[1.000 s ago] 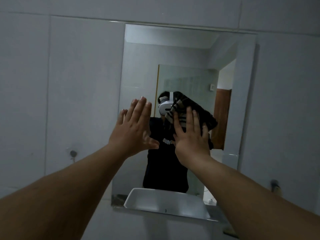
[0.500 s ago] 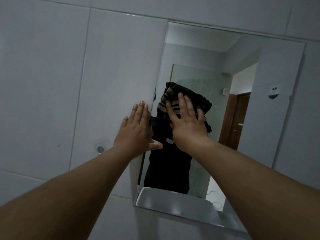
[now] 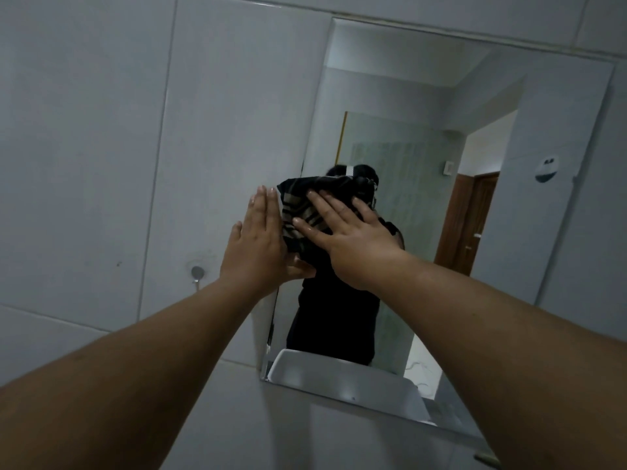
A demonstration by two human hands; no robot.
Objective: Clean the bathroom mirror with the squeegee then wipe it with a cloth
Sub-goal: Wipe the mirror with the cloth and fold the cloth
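Head view, R hand [image 3: 353, 242] fingers splayed flat on striped crumpled cloth [image 3: 302, 212] vs mirror [image 3: 475, 164], L hand [image 3: 258, 245] fingers straight, together.

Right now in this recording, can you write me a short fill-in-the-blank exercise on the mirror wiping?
1. The right hand presses a dark striped ____ flat against the glass.
2. The left hand lies open, its fingers over the rectangular wall mirror's ____ edge.
3. Reflected at the mirror's bottom is a white ____.

Missing words: cloth; left; basin
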